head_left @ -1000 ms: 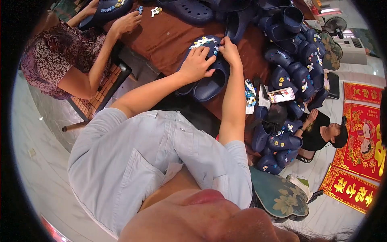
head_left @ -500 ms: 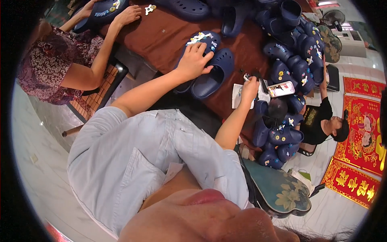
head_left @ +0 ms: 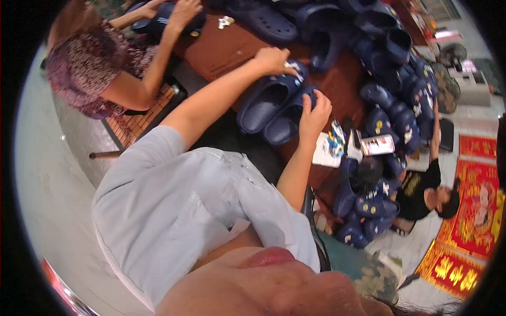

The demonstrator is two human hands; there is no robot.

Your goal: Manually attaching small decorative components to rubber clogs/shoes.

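Two dark blue clogs lie side by side on the brown table [head_left: 221,50]. My left hand [head_left: 274,58] presses down on the toe of the farther clog [head_left: 263,100], where small white charms show at my fingertips. My right hand [head_left: 314,113] curls its fingers over the toe of the nearer clog [head_left: 282,126]. Just right of that hand lies a white sheet with small coloured charms [head_left: 329,147].
More dark blue clogs are heaped [head_left: 390,68] along the table's far and right sides. A person in a patterned top [head_left: 89,68] handles a clog at upper left. Another person in black [head_left: 421,195] sits low on the floor to the right. Red mats [head_left: 474,221] lie beyond.
My right hand went from the clog out to the charm sheet on the right, then came back to the nearer clog's toe. My left hand stayed on the farther clog.
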